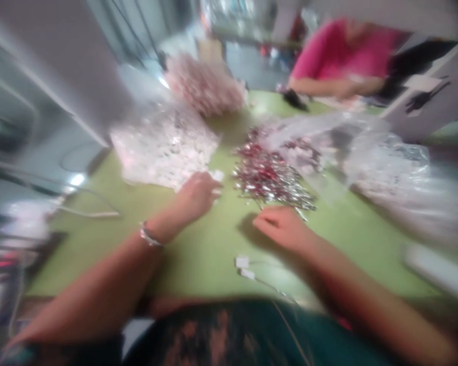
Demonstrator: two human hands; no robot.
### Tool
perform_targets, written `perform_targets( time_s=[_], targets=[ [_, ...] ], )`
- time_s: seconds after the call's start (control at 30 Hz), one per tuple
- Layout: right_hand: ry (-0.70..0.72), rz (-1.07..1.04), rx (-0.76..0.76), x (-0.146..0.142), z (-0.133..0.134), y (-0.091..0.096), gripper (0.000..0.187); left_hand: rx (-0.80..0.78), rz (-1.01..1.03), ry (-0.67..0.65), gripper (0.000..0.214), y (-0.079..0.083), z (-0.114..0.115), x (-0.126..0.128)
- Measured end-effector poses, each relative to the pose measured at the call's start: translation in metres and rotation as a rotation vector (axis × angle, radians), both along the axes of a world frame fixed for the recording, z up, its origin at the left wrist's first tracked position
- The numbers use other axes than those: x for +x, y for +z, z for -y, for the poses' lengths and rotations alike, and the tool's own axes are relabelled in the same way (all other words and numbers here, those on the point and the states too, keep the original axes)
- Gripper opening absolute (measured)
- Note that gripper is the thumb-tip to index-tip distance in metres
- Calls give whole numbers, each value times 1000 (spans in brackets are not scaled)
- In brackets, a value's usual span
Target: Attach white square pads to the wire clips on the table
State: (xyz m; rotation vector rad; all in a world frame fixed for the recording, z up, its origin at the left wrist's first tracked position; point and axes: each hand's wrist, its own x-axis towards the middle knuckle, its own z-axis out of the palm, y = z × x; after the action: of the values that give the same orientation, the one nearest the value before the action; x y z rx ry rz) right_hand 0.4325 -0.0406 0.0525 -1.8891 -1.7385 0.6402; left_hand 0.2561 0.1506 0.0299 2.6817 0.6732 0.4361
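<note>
My left hand (199, 195) is over the table at the near edge of a heap of small white pieces (175, 157) on clear plastic. Its fingers are bent together, with a small white piece (217, 175) at their tips; blur hides the exact grip. Just in front of the red and silver pile of thin shiny strands (269, 170) is my right hand (282, 226), fingers curled closed. What they hold, if anything, I cannot make out. Nearer to me lie two white tabs (242, 262) with thin strands attached.
The green table (198, 259) carries a pale pink bundle (204, 84) at the back. Clear plastic bags (393, 168) lie on the right, near a white bar-shaped thing (438, 269). Across the table sits a person in a pink top (328, 51). A grey upright panel (61, 61) rises at left.
</note>
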Motion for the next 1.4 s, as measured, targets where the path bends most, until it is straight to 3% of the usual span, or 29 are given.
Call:
perform_targets(
  time_s=[0.07,0.13,0.23,0.37,0.57,0.7,0.77,0.87,0.97,1.03,1.27,1.4],
  targets=[
    [-154,149,61,11,-15,0,19,50,-63,-62,24,-3,-2,1],
    [-188,330,76,22,-34,-1,16,79,-87,-95,24,-6,-2,3],
    [-181,549,62,29,-58,-4,17,66,-74,-100,19,-10,-4,3],
    [-89,675,36,30,-71,-10,20,59,-75,-61,13,-15,-6,3],
    [-24,446,280,44,-64,-5,18,89,-119,-71,18,-15,5,11],
    [-175,246,547,40,-52,11,14,47,-47,-83,23,-12,8,11],
    [-274,174,554,30,-41,17,14,-79,117,0,20,-10,9,10],
    [-229,72,337,10,-23,16,15,-513,306,155,21,-9,13,9],
    [-207,7,175,-6,-9,4,14,-958,325,137,32,-11,22,11],
    [-251,-43,130,-12,-5,-3,17,-1123,341,92,32,-12,28,13],
    [-340,-176,14,-15,-6,0,23,-1483,395,141,30,2,41,16],
    [-350,-291,-137,-14,-7,7,25,-1450,354,122,31,2,42,15]
  ],
)
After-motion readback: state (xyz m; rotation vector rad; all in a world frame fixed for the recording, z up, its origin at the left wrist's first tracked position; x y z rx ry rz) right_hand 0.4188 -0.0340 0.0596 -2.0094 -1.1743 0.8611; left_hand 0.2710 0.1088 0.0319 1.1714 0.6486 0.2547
